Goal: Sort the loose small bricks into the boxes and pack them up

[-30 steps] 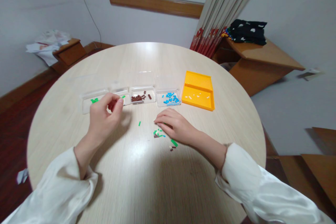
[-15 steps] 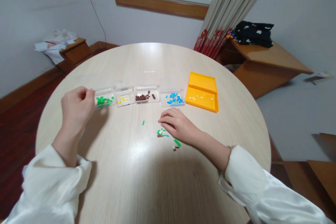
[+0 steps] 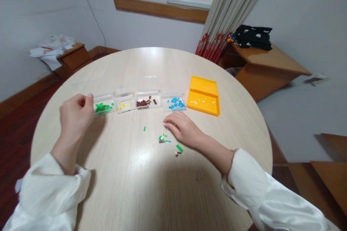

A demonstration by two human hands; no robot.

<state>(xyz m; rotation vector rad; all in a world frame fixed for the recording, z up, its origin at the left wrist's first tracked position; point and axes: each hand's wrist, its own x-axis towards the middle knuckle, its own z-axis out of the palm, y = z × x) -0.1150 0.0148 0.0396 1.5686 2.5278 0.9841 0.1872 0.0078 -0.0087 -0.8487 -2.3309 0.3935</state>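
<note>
The round table (image 3: pixel 130 184) is carrying everything, its broad top giving both hands room to work apart. The left hand (image 3: pixel 73 117) is hovering at the left end of the row, its fingers curling and its thumb lying close against the index; whether this grip is pinching anything, I cannot tell. The right hand (image 3: pixel 184 129) is lying low over the middle, perhaps leaning on the table for steadiness. Its grip is drawing thumb and fingertips close together; something pale is showing at the tips, too small to make sure of.

The yellow box (image 3: pixel 204 86) is standing open at the right end, its walls keeping a few white bits (image 3: pixel 195 102) from straying. Beside it four clear tubs are forming a row, likely for sorting by colour within easy reach: the blue tub (image 3: pixel 165 107), the brown tub (image 3: pixel 148 92), the yellow tub (image 3: pixel 127 97) and, just beside the left thumb, the green tub (image 3: pixel 108 98).

Nearer the person, a small mixed cluster (image 3: pixel 162 139) is lying just below the right fingertips, probably for handiness. A green plate (image 3: pixel 179 148) and brown bits (image 3: pixel 177 154) are lying nearer still, and a green strip (image 3: pixel 144 129) is sitting apart, leftward.
</note>
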